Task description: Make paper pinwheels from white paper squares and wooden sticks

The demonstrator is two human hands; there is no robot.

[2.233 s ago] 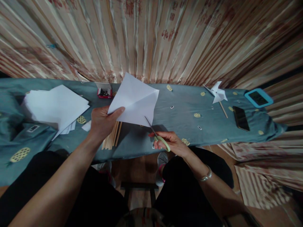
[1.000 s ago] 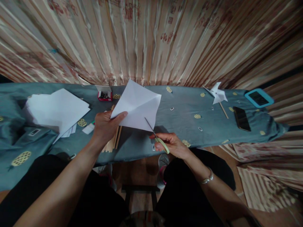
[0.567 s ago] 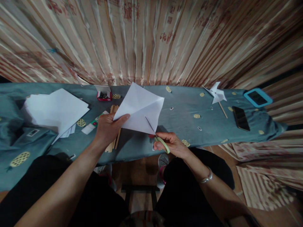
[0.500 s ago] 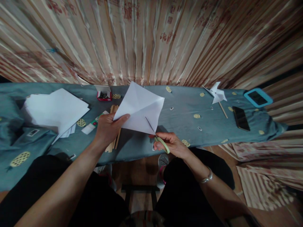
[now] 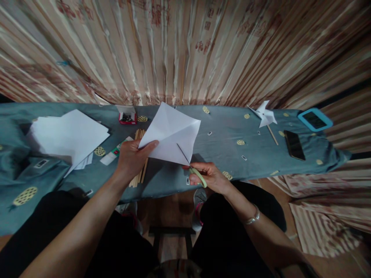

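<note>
A white square of paper (image 5: 171, 131) with diagonal creases is held above the table, tilted so its corners point outward. My left hand (image 5: 131, 156) pinches its left corner, thumb on top. My right hand (image 5: 210, 177) is closed on light green-handled scissors (image 5: 199, 178). One dark blade lies over the paper's lower right corner, pointing in toward the middle; the other blade is hidden beneath the sheet. Under my left hand and the paper are several wooden sticks (image 5: 139, 177), partly covered. A green and white tube (image 5: 113, 151) rests just left of that hand.
A stack of white paper (image 5: 68, 135) lies at the left. Behind the tube stands an open red box (image 5: 128, 117) of small dark items. To the right are a paper pinwheel (image 5: 265, 114) on a stick, a black phone (image 5: 294, 144) and a blue-framed device (image 5: 315, 119).
The scissor blade lies along the paper's lower right corner much as before, with only a slight shift. Both hands keep their holds.
</note>
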